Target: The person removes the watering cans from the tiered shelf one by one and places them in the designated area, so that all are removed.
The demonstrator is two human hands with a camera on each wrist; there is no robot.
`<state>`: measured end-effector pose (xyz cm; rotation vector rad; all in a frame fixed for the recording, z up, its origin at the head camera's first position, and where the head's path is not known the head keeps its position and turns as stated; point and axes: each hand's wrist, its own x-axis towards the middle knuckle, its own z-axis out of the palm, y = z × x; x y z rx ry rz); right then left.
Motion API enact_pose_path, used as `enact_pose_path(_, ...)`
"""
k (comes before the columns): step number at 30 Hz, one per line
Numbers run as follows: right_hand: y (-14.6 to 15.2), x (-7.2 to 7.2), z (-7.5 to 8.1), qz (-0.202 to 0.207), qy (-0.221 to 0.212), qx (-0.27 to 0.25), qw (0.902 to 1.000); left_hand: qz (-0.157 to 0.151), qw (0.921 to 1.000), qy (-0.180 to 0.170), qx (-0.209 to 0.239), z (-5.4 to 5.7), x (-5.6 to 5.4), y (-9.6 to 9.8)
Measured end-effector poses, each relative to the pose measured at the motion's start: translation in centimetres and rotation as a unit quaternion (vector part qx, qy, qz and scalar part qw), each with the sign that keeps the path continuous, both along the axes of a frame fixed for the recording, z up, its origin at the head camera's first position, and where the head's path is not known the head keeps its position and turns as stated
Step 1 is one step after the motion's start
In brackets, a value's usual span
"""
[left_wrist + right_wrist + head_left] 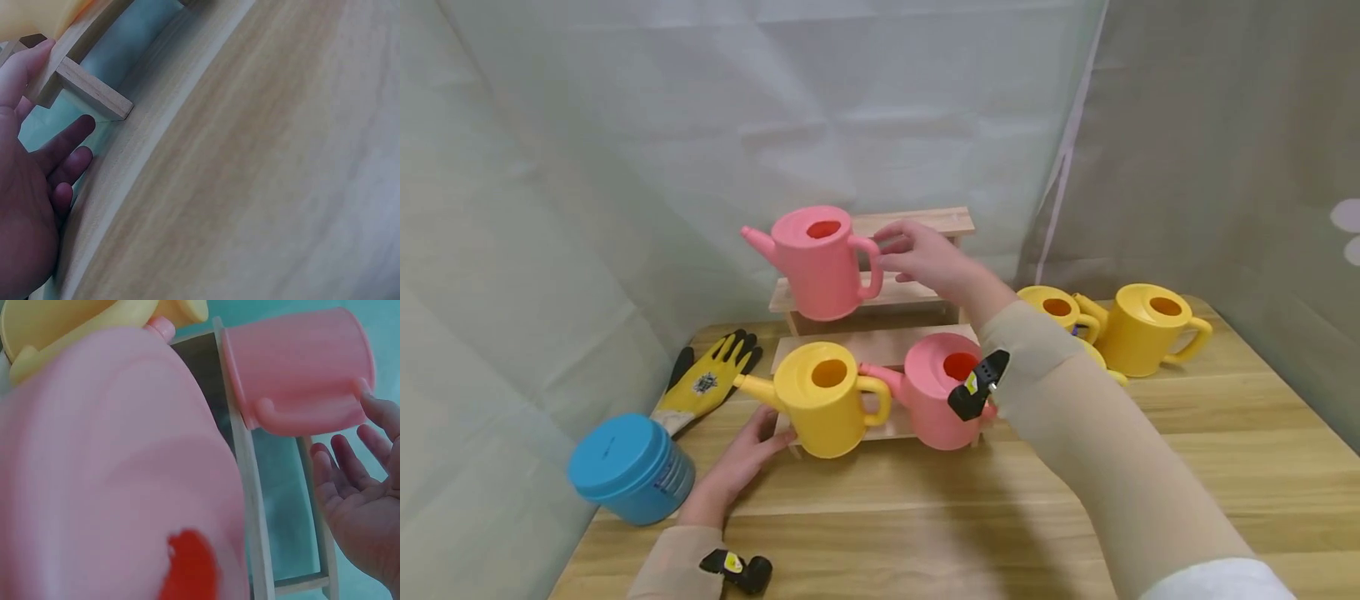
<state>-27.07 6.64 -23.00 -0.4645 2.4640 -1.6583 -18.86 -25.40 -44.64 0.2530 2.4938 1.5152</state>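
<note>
A pink watering can (pixel 820 279) stands on a middle step of the stepped wooden rack (pixel 880 343), its spout toward the left. Right beside its handle is my right hand (pixel 928 260), with loosely spread fingers; in the right wrist view the thumb tip (pixel 370 400) is right at the handle's end. My left hand (pixel 743 457) holds the left end of the lowest board, thumb on the wood, the other fingers (pixel 72 134) loose below. On that lowest step sit a yellow watering can (pixel 823 421) and another pink watering can (pixel 928 408), partly hidden by my right sleeve.
Several yellow watering cans (pixel 1138 337) stand on the table (pixel 1240 467) at the right, some behind my right arm. A blue lidded tub (pixel 632 471) and a yellow-and-black work glove (pixel 707 379) are at the left. Fabric walls (pixel 880 108) rise behind the table.
</note>
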Motion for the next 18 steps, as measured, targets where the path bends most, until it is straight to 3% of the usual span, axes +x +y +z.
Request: enact_pose_path(18, -2.9, -0.4, -0.4, -0.049, -0.012, -0.031, 0.9982, 0.007, 1.0000, -0.003, -0.006, 0.0, 0.1, 0.1)
